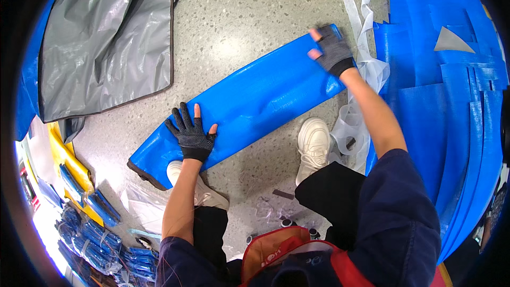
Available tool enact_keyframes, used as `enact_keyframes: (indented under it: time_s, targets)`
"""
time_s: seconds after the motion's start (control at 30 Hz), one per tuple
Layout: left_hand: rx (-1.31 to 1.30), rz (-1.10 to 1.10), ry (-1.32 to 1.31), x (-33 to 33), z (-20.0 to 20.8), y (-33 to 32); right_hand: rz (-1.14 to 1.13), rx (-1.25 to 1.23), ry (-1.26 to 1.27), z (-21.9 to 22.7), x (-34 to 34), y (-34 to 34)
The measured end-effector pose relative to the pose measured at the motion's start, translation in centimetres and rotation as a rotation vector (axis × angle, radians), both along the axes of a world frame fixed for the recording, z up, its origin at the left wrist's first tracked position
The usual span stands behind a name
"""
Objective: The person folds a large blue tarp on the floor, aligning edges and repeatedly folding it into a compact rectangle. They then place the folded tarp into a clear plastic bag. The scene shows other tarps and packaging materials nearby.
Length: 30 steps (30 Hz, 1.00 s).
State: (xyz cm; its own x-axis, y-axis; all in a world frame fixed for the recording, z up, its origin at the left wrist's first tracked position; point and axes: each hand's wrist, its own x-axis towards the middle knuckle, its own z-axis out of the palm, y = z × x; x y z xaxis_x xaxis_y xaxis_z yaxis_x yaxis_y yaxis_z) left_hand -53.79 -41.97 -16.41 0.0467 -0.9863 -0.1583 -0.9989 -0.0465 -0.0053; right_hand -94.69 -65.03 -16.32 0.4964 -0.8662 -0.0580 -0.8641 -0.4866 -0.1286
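Folded blue tarp strip (249,101) flat on speckled floor (239,10), pinned by left hand (190,134) spread wide near its lower end; right hand (333,50) pressing far end, fingers flat, holding fold shut; blue sheet stack (451,101) alongside right.

Two hands, left hand (191,134) and right hand (333,49), each in one dark fingerless glove, so two gloves. One folded blue tarp strip (244,101) on the floor. One grey sheet (106,37) at upper left. One stack of blue tarp pieces (451,106) at right, number of layers unclear. Two white shoes (313,146). One bunch of clear plastic strips (366,69). Many small blue packs (90,234) at lower left, too many to count.
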Motion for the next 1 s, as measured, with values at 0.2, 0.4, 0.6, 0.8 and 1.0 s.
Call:
enact_keyframes:
  time_s: [0.2,0.4,0.6,0.8,1.0]
  targets:
    - [-0.249,-0.051,0.228,-5.1,-1.5,-5.2,-0.052,-0.261,0.329,2.7,-1.8,0.4]
    - [-0.278,-0.237,0.431,-3.2,-0.8,-9.1,0.437,0.213,-0.029,3.1,12.5,3.1]
    - [0.404,-0.078,0.109,7.0,2.8,-6.7,0.336,0.806,0.369,5.6,20.0,-0.2]
    - [0.346,-0.119,0.442,9.9,12.7,-5.0,0.545,0.481,0.159,14.9,17.2,5.0]
    - [-0.16,-0.575,0.05,8.0,14.9,0.4,0.61,0.076,0.149,16.0,13.3,14.0]
